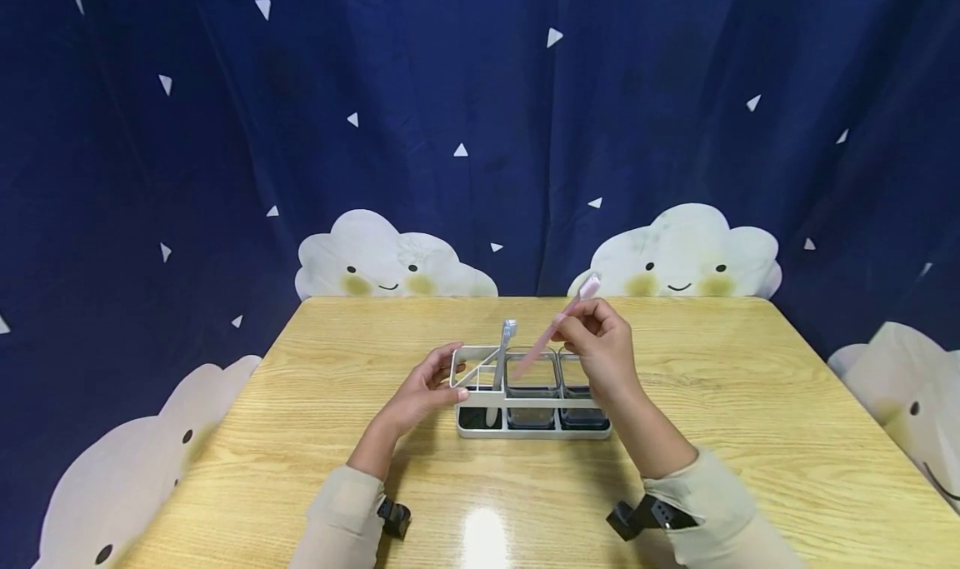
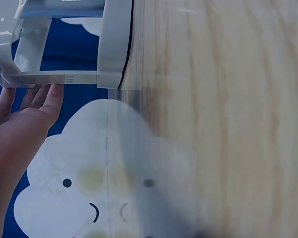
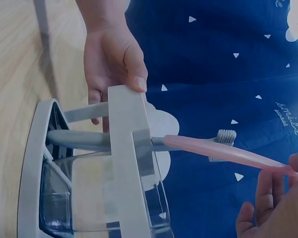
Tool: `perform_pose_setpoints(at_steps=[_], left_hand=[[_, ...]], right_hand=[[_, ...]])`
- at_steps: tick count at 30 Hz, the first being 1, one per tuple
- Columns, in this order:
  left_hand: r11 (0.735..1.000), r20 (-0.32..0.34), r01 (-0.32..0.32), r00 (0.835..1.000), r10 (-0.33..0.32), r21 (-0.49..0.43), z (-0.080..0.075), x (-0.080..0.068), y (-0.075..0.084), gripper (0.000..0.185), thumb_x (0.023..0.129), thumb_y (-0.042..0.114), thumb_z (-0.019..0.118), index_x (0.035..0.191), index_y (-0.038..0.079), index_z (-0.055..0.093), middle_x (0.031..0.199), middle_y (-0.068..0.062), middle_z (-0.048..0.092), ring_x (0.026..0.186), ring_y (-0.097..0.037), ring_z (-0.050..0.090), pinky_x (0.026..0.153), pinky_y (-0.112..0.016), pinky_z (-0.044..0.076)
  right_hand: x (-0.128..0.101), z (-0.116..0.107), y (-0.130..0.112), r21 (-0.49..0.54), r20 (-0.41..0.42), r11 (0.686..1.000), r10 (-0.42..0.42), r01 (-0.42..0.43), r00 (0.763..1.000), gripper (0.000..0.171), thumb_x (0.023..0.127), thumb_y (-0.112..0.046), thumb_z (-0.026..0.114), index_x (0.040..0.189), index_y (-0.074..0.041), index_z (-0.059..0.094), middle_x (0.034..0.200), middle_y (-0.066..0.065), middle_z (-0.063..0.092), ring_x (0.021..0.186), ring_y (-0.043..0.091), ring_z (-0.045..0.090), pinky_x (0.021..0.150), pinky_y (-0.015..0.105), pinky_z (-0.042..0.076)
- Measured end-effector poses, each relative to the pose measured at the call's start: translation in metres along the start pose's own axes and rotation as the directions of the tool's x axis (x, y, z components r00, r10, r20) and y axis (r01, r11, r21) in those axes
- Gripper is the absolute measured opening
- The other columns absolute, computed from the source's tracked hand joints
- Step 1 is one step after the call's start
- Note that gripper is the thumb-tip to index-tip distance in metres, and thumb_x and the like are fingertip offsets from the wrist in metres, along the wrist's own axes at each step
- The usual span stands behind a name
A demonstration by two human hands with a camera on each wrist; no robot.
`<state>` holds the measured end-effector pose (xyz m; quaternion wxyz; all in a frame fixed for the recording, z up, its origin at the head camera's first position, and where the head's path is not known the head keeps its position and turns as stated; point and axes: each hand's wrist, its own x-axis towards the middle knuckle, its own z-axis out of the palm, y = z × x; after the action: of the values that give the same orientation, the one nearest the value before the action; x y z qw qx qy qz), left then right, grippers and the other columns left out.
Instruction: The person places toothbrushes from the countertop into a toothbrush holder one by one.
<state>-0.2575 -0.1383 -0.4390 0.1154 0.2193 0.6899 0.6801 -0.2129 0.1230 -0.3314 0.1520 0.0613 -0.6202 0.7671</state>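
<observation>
A white toothbrush holder (image 1: pixel 551 402) stands on the table, with clear cups (image 1: pixel 531 417) in its middle and right sections. My left hand (image 1: pixel 427 390) grips its left end, the thumb (image 3: pixel 138 79) on the upper frame and the other fingers (image 2: pixel 52 101) at the side. A grey toothbrush (image 1: pixel 500 362) leans in the left section, bristles up. With thumb and fingers, my right hand (image 1: pixel 606 348) pinches a pink toothbrush (image 1: pixel 543 341) near its head. This brush slants above the holder, its handle end over the middle cup in the head view.
The wooden table (image 1: pixel 315 402) stretches around the holder on both sides. Behind it hangs a dark blue curtain (image 1: pixel 480 77) with white triangles and smiling clouds. Black wrist straps (image 1: pixel 663 515) sit at both cuffs.
</observation>
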Motion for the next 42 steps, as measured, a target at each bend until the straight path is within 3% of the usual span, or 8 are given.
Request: perform_pose_setpoints(at_steps=[10,19,26,31,42], left_hand=[[1.0,-0.001,-0.022,1.0,0.022,-0.005,0.0,0.0,0.0,0.074,0.081,0.006,0.07,0.144,0.006,0.029,0.136,-0.022,0.038,0.127,-0.038,0.033,0.1,-0.038,0.033],[1.0,-0.001,-0.005,1.0,0.005,0.001,0.001,0.0,0.0,0.072,0.082,0.004,0.068,0.144,0.009,0.031,0.136,-0.017,0.039,0.128,-0.036,0.033,0.1,-0.039,0.034],[1.0,0.005,-0.005,1.0,0.005,-0.008,0.001,0.0,0.001,0.073,0.082,0.004,0.068,0.144,0.007,0.029,0.137,-0.019,0.038,0.129,-0.036,0.031,0.102,-0.042,0.031],[1.0,0.012,0.002,1.0,-0.002,-0.006,0.001,-0.001,0.004,0.073,0.083,0.002,0.067,0.145,0.006,0.028,0.138,-0.02,0.037,0.129,-0.035,0.032,0.101,-0.04,0.032],[1.0,0.009,-0.013,1.0,0.013,0.0,0.0,0.0,0.002,0.073,0.082,0.005,0.068,0.144,0.008,0.03,0.138,-0.017,0.038,0.129,-0.036,0.032,0.1,-0.04,0.034]], right_hand=[[-0.004,0.012,0.01,-0.027,0.039,1.0,0.009,-0.008,0.999,0.01,0.083,0.005,0.06,0.085,-0.003,0.055,0.076,0.005,0.056,0.069,0.016,0.061,0.057,0.021,0.044],[-0.003,0.02,0.023,-0.021,0.063,0.999,0.026,-0.025,0.998,0.008,0.082,0.007,0.061,0.086,0.004,0.055,0.081,0.01,0.053,0.072,0.016,0.055,0.068,0.028,0.052],[-0.004,0.025,0.032,-0.091,0.071,0.995,0.04,-0.034,0.997,0.008,0.081,0.005,0.063,0.084,0.001,0.056,0.079,0.008,0.054,0.072,0.015,0.052,0.061,0.022,0.047],[-0.006,0.029,0.037,-0.154,0.121,0.988,0.027,-0.008,0.992,0.008,0.082,0.002,0.064,0.084,0.001,0.057,0.081,0.01,0.056,0.074,0.017,0.055,0.064,0.026,0.05],[-0.01,0.035,0.052,-0.307,0.163,0.952,0.052,0.0,0.985,0.009,0.079,0.002,0.067,0.08,-0.001,0.059,0.077,0.008,0.059,0.07,0.018,0.054,0.058,0.023,0.044]])
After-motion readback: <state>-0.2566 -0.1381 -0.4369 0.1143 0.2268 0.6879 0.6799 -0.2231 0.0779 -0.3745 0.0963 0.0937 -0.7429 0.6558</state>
